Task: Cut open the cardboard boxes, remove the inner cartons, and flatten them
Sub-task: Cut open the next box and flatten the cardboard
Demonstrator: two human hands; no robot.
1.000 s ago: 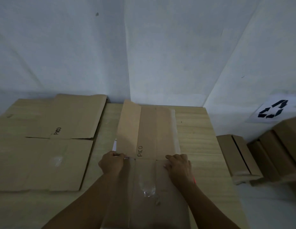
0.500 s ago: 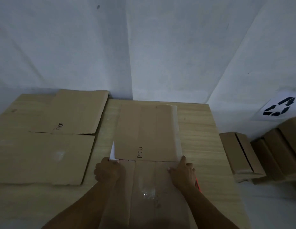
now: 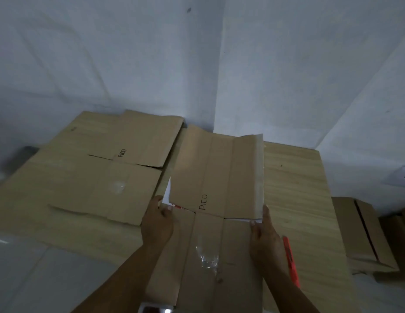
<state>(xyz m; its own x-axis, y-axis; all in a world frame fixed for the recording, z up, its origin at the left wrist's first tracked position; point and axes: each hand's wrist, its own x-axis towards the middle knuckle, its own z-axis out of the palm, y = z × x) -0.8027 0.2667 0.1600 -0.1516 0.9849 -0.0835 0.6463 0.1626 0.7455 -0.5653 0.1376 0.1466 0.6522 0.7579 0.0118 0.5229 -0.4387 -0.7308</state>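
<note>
Two hands, left (image 3: 157, 224) and right (image 3: 263, 233), spread apart, each gripping a side of our cardboard box (image 3: 216, 199) at the table's (image 3: 294, 188) middle; light, stiff board, best held by its creased edges.

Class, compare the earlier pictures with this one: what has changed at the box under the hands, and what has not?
The far flap marked PICO has lifted off flat. The left hand and right hand have slid outward to its corners, showing something white beneath. The flattened box on the left and the orange cutter stayed put.
</note>
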